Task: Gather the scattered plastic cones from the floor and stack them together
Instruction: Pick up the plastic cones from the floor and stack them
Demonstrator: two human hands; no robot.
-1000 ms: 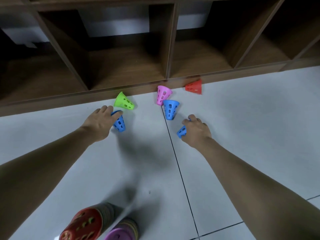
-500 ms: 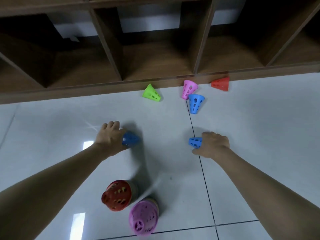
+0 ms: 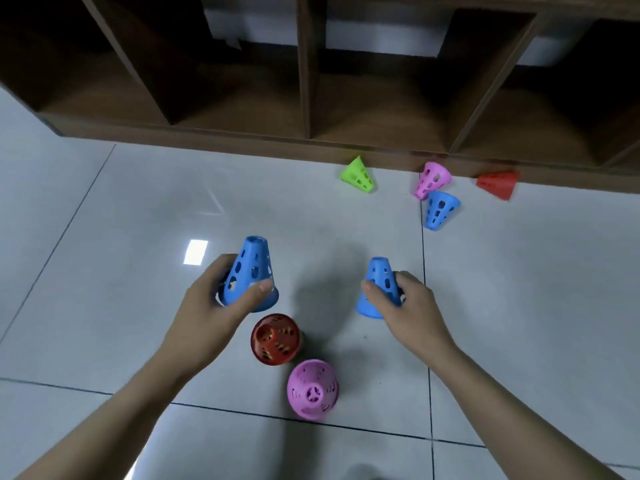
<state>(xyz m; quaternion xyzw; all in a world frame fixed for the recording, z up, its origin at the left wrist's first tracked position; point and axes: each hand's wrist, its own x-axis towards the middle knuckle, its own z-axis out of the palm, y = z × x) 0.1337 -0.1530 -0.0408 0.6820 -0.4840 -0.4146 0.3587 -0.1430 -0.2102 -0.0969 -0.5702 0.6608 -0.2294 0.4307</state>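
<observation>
My left hand (image 3: 211,306) grips a blue perforated cone (image 3: 250,271) upright above the floor. My right hand (image 3: 407,306) grips a second blue cone (image 3: 378,282), also tip up. Just below my left hand stands a stack topped by a red cone (image 3: 275,338), and beside it a stack topped by a purple cone (image 3: 312,388). Lying near the shelf base are a green cone (image 3: 358,175), a pink cone (image 3: 431,180), another blue cone (image 3: 439,209) and a red cone (image 3: 498,184).
A dark wooden shelf unit (image 3: 311,98) with open compartments runs along the back, its base edge on the pale tiled floor (image 3: 138,220). Dark grout lines cross the tiles.
Both hands have lifted their blue cones off the floor and drawn them back toward me, turning them tip up. The view has pulled back, so the two stacks now sit between my arms.
</observation>
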